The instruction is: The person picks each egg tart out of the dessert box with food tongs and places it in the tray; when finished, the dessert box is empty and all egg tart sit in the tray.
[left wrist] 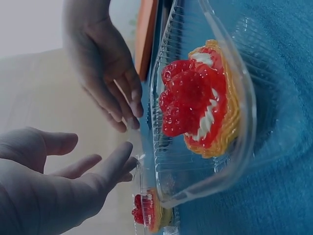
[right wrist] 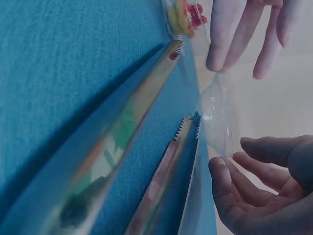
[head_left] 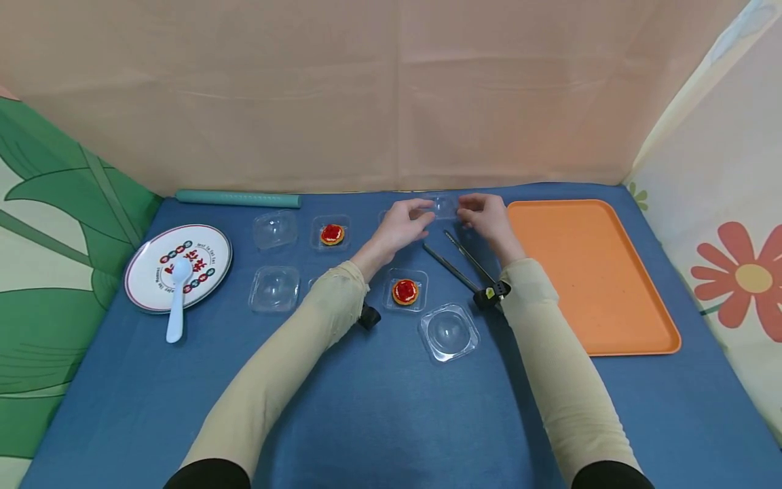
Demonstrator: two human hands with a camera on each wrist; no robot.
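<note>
Near the back of the blue cloth, a clear plastic container half (head_left: 442, 206) lies between my two hands. My left hand (head_left: 400, 227) has its fingertips right at one edge, thumb held apart. On the opposite side, the fingertips of my right hand (head_left: 487, 219) are close against the rim, loosely bent. Below the hands, a red-topped tart (head_left: 405, 292) with white cream sits in a clear tray (head_left: 391, 302). Metal tongs (head_left: 455, 268) lie under my right wrist with their toothed tips apart. Another tart (left wrist: 146, 213) in a clear tray is largely hidden behind my left hand.
On the left are a second tart (head_left: 332, 234) in its tray, clear container halves (head_left: 275, 288), and a plate (head_left: 146, 258) with a white spoon (head_left: 176, 316). A green roll (head_left: 238, 199) lies at the back. An orange tray (head_left: 586, 272) fills the right; a clear lid (head_left: 449, 333) lies nearer.
</note>
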